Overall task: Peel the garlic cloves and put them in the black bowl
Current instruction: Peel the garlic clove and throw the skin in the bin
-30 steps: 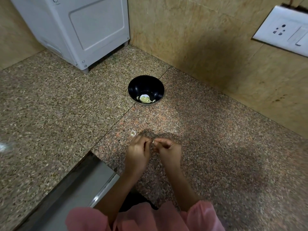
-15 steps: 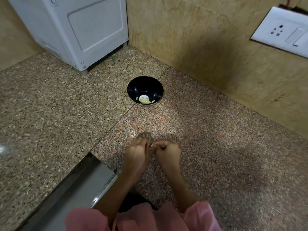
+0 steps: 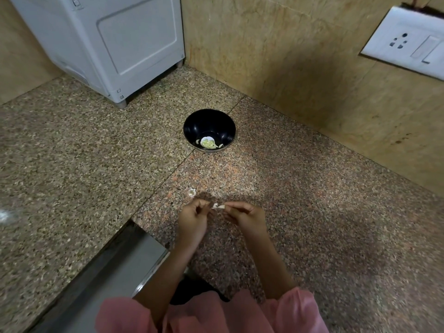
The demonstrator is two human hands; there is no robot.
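Clove (image 3: pixel 219 206), small and pale, is held just above the counter (image 3: pixel 312 200) between the two hands, near the middle and well short of the bowl (image 3: pixel 208 118); the right hand (image 3: pixel 248 218) pinches it between thumb and forefinger, the other fingers curled under; the left hand (image 3: pixel 193 219) has its fingers curled in, their tips at the clove's left end, where a white flap of skin seems to stand up, though it is too small to be sure. The bowl stands farther off by the wall, with a few peeled cloves (image 3: pixel 208 143) lying in its bottom; a scrap (image 3: pixel 191 192) of skin lies on the counter just beyond the left hand.

I'd judge the clove to be very light, firm but easily bruised, and slick once bare; the skin is papery, tears in bits and clings to the fingers. Best held by its thick middle with one hand while the other takes the loose edge at the tip and pulls along its length; a hard squeeze could shoot it out.
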